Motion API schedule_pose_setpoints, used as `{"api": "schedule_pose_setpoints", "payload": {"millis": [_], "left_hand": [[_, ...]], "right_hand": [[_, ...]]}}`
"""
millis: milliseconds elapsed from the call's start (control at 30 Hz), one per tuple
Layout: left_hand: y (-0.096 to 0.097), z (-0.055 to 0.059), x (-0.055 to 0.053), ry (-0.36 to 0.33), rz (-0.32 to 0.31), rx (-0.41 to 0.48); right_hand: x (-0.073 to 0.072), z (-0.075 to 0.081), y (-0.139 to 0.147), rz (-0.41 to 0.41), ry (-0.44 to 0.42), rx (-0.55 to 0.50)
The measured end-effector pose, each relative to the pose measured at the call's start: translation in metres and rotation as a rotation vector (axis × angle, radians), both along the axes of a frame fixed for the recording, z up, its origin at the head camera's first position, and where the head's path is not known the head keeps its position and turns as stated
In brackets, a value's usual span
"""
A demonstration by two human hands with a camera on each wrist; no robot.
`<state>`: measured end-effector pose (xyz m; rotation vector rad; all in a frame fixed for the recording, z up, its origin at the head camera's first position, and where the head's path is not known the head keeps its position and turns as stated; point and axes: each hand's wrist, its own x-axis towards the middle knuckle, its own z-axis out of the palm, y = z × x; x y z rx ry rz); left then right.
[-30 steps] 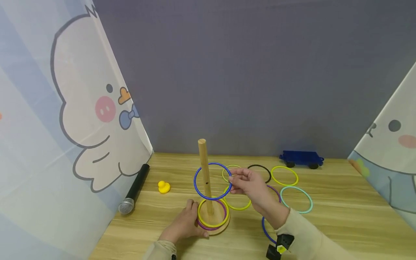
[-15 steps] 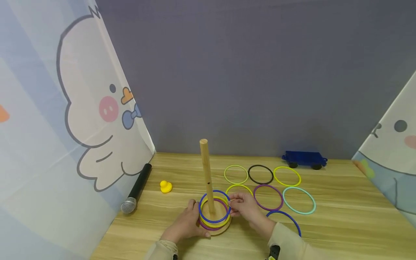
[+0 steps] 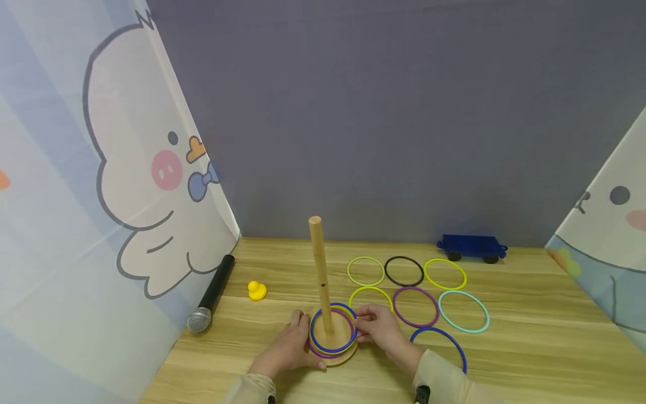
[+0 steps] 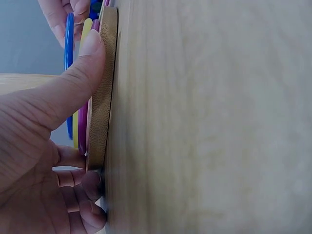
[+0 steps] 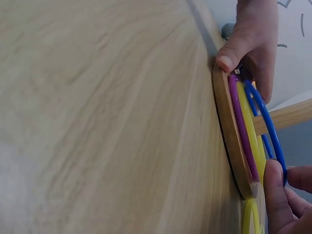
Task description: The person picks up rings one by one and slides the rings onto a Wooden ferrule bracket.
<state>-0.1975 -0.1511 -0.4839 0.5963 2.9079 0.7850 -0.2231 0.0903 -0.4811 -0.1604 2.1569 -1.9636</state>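
Around the upright wooden post (image 3: 320,264), a blue ring (image 5: 269,123) hangs just above a yellow ring (image 5: 250,126) and purple ring (image 5: 243,127), pinched post-right by the right hand (image 3: 381,329); post-left, the left hand (image 3: 287,349) grips the round base (image 5: 231,131).

right fingers (image 5: 301,178) cropped in wrist views, loose blue ring (image 3: 434,329) partly behind sleeve (image 3: 444,379)

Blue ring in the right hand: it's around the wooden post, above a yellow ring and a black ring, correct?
Not quite: the lowest one is a purple ring, not black, as the right wrist view shows. The blue ring is in the right hand, around the wooden post, above the yellow ring.
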Motion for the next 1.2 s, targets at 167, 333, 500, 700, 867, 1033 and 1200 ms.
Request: {"api": "schedule_pose_setpoints", "payload": {"millis": [167, 333, 500, 700, 867, 1033, 1200], "left_hand": [[-0.001, -0.001, 0.0, 0.01, -0.006, -0.002], [-0.002, -0.001, 0.001, 0.012, -0.009, 0.006], [-0.001, 0.001, 0.001, -0.004, -0.011, 0.006], [-0.001, 0.004, 0.001, -0.011, -0.011, -0.007], [0.0, 0.004, 0.002, -0.003, -0.009, -0.016], [0.0, 0.005, 0.002, 0.011, -0.014, -0.022], [0.0, 0.005, 0.002, 0.015, -0.018, -0.018]], "right_hand": [[0.002, -0.001, -0.001, 0.006, 0.032, 0.059], [0.005, 0.002, 0.002, 0.034, 0.088, 0.139], [0.008, 0.006, 0.015, 0.06, 0.187, 0.221], [0.02, 0.017, 0.049, 0.043, 0.295, 0.372], [0.032, 0.021, 0.086, 0.022, 0.326, 0.496], [0.041, 0.018, 0.124, -0.044, 0.402, 0.661], [0.045, 0.016, 0.154, -0.137, 0.39, 0.888]]}}
